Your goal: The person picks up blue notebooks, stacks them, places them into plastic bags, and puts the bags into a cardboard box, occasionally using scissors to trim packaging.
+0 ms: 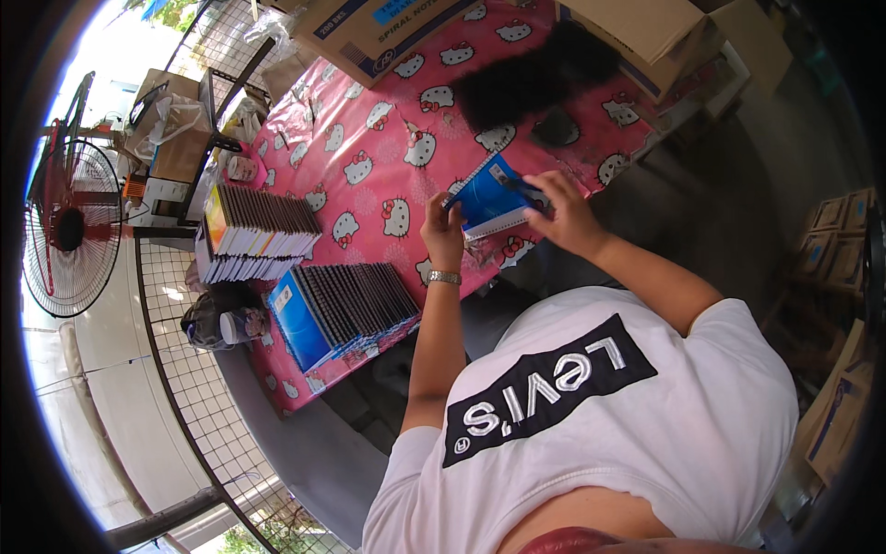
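A blue-covered notebook (pixel 493 194) is held tilted over the near edge of the table, with white pages showing along its lower side and a row of holes along its upper left edge. My left hand (pixel 444 231) is closed on its left side, thumb and fingers pinching the edge. At the notebook's right side, my right hand (pixel 567 214) has its finger and thumb curled around a small dark piece over the cover. What exactly these fingertips grip is too small to make out. My left wrist wears a metal-band watch (pixel 444 277).
A pink patterned cloth (pixel 369 198) covers the table. Left of me stand a row of blue notebooks (pixel 343 309) and a yellow-covered stack (pixel 263 235). A black bristly heap (pixel 535 78) lies farther back, near cardboard boxes (pixel 369 42). A fan (pixel 69 226) stands far left.
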Demonstrator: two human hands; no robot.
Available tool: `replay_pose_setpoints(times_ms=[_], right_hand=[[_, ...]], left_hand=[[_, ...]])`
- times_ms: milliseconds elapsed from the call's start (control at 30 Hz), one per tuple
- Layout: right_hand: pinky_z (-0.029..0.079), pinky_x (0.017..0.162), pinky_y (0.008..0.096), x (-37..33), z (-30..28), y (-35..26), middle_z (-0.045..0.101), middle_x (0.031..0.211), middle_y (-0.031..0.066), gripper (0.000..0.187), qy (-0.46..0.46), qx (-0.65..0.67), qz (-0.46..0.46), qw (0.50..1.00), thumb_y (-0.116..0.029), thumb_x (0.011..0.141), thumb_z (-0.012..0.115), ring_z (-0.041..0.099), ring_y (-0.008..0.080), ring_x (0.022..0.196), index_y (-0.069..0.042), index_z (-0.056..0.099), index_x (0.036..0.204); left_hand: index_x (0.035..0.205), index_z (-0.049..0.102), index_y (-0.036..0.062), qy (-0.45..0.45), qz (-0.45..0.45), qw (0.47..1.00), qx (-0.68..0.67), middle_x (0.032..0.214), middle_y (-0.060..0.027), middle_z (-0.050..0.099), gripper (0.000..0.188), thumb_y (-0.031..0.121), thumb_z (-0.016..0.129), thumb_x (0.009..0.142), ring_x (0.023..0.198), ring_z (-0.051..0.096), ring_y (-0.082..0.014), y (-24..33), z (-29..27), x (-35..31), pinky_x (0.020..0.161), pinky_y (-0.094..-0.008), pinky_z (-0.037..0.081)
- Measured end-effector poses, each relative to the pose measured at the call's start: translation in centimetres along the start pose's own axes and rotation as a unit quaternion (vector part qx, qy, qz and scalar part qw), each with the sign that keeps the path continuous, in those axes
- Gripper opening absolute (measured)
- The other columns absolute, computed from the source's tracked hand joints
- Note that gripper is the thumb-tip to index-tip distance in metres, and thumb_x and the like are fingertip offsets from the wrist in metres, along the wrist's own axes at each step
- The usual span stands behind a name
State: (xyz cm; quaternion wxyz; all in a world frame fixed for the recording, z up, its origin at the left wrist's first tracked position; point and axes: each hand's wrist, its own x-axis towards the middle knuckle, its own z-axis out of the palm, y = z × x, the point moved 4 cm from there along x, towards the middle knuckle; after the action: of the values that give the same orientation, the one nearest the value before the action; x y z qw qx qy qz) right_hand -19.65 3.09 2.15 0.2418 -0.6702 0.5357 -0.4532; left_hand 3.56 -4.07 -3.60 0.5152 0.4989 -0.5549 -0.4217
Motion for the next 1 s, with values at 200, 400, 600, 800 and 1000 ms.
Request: replay_pose_setpoints(times_ms=[200, 400, 600, 800, 1000], right_hand=[[0.043, 0.097, 0.0408, 1.6, 4.0, -3.0, 0.056, 0.117, 0.0142, 0.055, -0.056, -0.065, -0.098, 0.991, -0.023, 0.072, 0.074, 0.055, 0.0308, 0.109, -0.002, 0.060, 0.121], [0.047, 0.092, 0.0395, 2.4, 5.4, -4.1, 0.059, 0.112, 0.0126, 0.050, -0.082, -0.140, -0.124, 0.979, -0.022, 0.074, 0.072, 0.056, 0.0281, 0.107, 0.000, 0.062, 0.117], [0.050, 0.085, 0.0371, 2.3, 6.6, -1.5, 0.061, 0.113, 0.0132, 0.039, -0.249, 0.311, 0.270, 0.877, -0.019, 0.086, 0.066, 0.060, 0.0205, 0.104, 0.001, 0.059, 0.120], [0.047, 0.092, 0.0404, 1.5, 0.3, 2.1, 0.057, 0.108, 0.0160, 0.056, -0.075, -0.030, 0.009, 0.997, -0.015, 0.073, 0.071, 0.058, 0.0324, 0.104, -0.003, 0.054, 0.125], [0.045, 0.092, 0.0449, 5.3, -2.6, 9.6, 0.057, 0.104, 0.0148, 0.038, -0.007, -0.172, -0.062, 0.983, -0.015, 0.074, 0.068, 0.055, 0.0345, 0.104, -0.004, 0.061, 0.111]], left_hand=[[0.109, 0.060, -0.0042, -0.001, -0.012, 0.997, -0.078, 0.089, -0.0029, 0.066, 0.018, -0.003, 0.059, 0.091, 0.080, 0.061, -0.0081, -0.8, 0.1, 0.0, 0.067, -0.0220, 0.051], [0.109, 0.063, -0.0048, -0.001, -0.039, 0.996, -0.078, 0.096, -0.0040, 0.067, 0.019, -0.006, 0.056, 0.091, 0.086, 0.062, -0.0094, -1.9, -0.9, -0.3, 0.075, -0.0236, 0.051], [0.103, 0.067, -0.0031, 0.043, -0.007, 0.999, -0.027, 0.092, -0.0050, 0.068, 0.016, -0.006, 0.059, 0.089, 0.086, 0.064, -0.0114, 0.8, -0.7, -0.9, 0.075, -0.0240, 0.052], [0.103, 0.063, 0.0036, 0.084, 0.290, 0.884, 0.357, 0.099, -0.0157, 0.062, 0.025, -0.002, 0.064, 0.079, 0.091, 0.060, -0.0346, 20.0, -2.6, -0.4, 0.079, -0.0405, 0.049], [0.092, 0.062, 0.0070, 0.091, 0.291, 0.691, 0.655, 0.088, -0.0091, 0.064, 0.019, 0.014, 0.045, 0.085, 0.080, 0.059, -0.0256, 33.6, -11.4, -0.2, 0.080, -0.0385, 0.036]])
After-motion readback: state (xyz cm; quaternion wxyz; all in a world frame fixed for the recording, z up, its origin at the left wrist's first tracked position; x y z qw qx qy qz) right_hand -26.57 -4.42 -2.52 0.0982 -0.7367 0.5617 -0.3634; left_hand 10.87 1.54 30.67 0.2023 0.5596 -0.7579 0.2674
